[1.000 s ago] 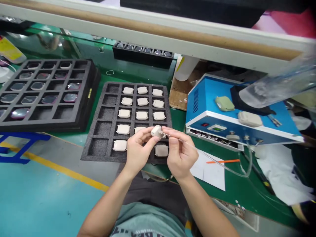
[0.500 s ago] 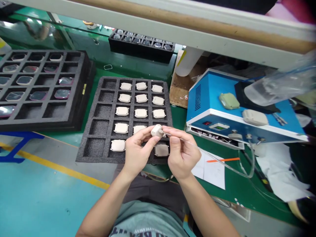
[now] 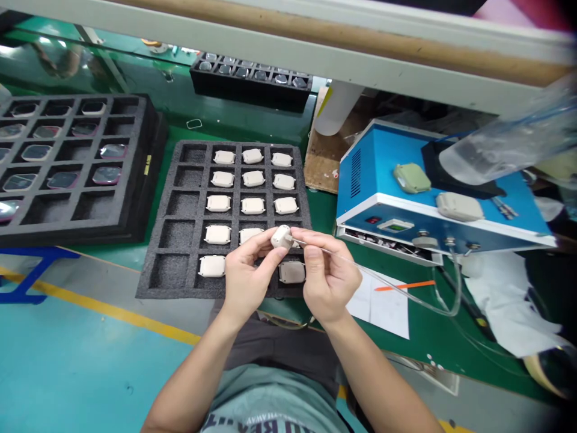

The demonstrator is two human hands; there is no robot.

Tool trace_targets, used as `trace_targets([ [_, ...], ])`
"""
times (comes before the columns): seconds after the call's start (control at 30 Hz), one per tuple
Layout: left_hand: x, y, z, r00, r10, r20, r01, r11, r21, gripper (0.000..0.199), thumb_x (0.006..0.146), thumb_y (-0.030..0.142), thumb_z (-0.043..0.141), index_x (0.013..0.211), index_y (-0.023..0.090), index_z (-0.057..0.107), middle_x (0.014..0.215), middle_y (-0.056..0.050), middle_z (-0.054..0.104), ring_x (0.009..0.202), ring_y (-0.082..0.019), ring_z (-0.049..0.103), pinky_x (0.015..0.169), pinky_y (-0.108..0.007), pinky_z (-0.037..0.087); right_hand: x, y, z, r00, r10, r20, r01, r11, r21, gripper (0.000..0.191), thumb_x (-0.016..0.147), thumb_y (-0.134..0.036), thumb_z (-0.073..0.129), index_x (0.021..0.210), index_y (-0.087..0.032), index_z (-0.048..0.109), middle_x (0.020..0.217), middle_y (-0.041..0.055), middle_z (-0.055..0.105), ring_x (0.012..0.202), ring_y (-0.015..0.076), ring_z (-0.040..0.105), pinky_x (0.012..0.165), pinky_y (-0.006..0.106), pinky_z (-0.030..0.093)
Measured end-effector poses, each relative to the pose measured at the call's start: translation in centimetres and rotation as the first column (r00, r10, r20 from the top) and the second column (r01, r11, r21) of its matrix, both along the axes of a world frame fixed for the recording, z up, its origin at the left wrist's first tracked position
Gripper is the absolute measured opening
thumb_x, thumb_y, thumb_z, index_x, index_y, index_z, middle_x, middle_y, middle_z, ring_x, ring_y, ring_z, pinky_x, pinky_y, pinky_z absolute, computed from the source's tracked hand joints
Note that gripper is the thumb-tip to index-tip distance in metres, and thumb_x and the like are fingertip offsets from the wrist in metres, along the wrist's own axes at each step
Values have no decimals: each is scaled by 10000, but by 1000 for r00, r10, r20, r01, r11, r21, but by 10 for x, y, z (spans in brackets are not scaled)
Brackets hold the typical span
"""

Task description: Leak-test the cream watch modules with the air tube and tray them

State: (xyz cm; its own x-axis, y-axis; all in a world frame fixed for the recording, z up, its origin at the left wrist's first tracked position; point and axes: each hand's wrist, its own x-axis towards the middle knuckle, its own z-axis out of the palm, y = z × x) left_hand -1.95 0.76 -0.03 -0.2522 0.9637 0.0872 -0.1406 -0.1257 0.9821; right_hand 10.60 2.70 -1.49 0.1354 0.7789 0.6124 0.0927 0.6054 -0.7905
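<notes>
My left hand [image 3: 247, 276] pinches a small beige watch case [image 3: 282, 237] between thumb and fingers, tilted on its side above the foam tray. In my right hand [image 3: 331, 276] is the end of a clear thin tube [image 3: 383, 274], its tip up against the near side of the case. Whether the tip enters a hole there I cannot tell. Below both hands lies the dark grey foam tray [image 3: 174, 281]. Several beige watch cases [image 3: 219, 203] sit in its compartments, and its left column has none. A greyer case [image 3: 292, 272] rests at the front, beside my right hand.
A blue machine [image 3: 376, 162], with a green case [image 3: 412, 178] and a beige case [image 3: 460, 206] on top, stands right. The tube runs to its front. Paper [image 3: 378, 307] with an orange stick [image 3: 404, 285] lies nearby. Stacked foam trays [image 3: 135, 207] are left; a shelf edge [image 3: 288, 36] crosses above.
The whole view has shifted slightly, so things sit a little further left. Both hands keep their hold on the watch case and tube, with hardly any movement between them.
</notes>
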Motion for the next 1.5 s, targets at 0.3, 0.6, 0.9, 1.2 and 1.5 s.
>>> trace_targets([
  [0.3, -1, 0, -1, 999, -2, -41, 2, 1000, -11, 307, 887, 261, 808, 1188, 200, 822, 1149, -58, 829, 993, -206, 797, 938, -282, 637, 2, 0, -2, 1000, 7, 11, -7, 1000, 5, 186, 1013, -155, 618, 1096, -259, 747, 1108, 63, 803, 1063, 219, 774, 921, 410, 655],
  [0.6, -1, -1, -2, 999, 1, -47, -1, 1000, -6, 316, 891, 257, 815, 1204, 216, 821, 1155, -44, 830, 989, -189, 798, 940, -259, 632, 3, 0, -2, 1000, 4, 16, -4, 1000, 2, 191, 1008, -150, 622, 1087, -262, 755, 1099, 59, 800, 1061, 218, 767, 917, 410, 643],
  [0.9, -1, 0, -3, 996, 15, -87, -17, 1000, -19, 327, 892, 277, 811, 1213, 214, 820, 1153, -48, 830, 969, -191, 799, 918, -260, 638, 3, 0, -2, 1000, 16, 6, -16, 1000, -7, 191, 1005, -146, 624, 1089, -261, 753, 1109, 60, 796, 1066, 216, 762, 925, 403, 635],
  [1.2, -7, 4, -5, 983, 73, -169, -80, 996, -36, 405, 852, 387, 845, 1208, 197, 820, 1171, -85, 823, 947, -238, 813, 867, -309, 667, -1, 6, 5, 999, 39, 24, -39, 999, -5, 174, 1018, -155, 588, 1078, -236, 730, 1099, 78, 793, 1048, 206, 767, 918, 390, 651],
  [1.5, -7, 5, -4, 980, 86, -178, -93, 995, -32, 420, 844, 424, 846, 1201, 204, 820, 1188, -96, 818, 1018, -262, 808, 938, -350, 662, -4, 9, 10, 1000, 6, 27, -7, 999, 31, 167, 1011, -156, 588, 1040, -224, 738, 1050, 86, 800, 1002, 199, 776, 885, 374, 663],
])
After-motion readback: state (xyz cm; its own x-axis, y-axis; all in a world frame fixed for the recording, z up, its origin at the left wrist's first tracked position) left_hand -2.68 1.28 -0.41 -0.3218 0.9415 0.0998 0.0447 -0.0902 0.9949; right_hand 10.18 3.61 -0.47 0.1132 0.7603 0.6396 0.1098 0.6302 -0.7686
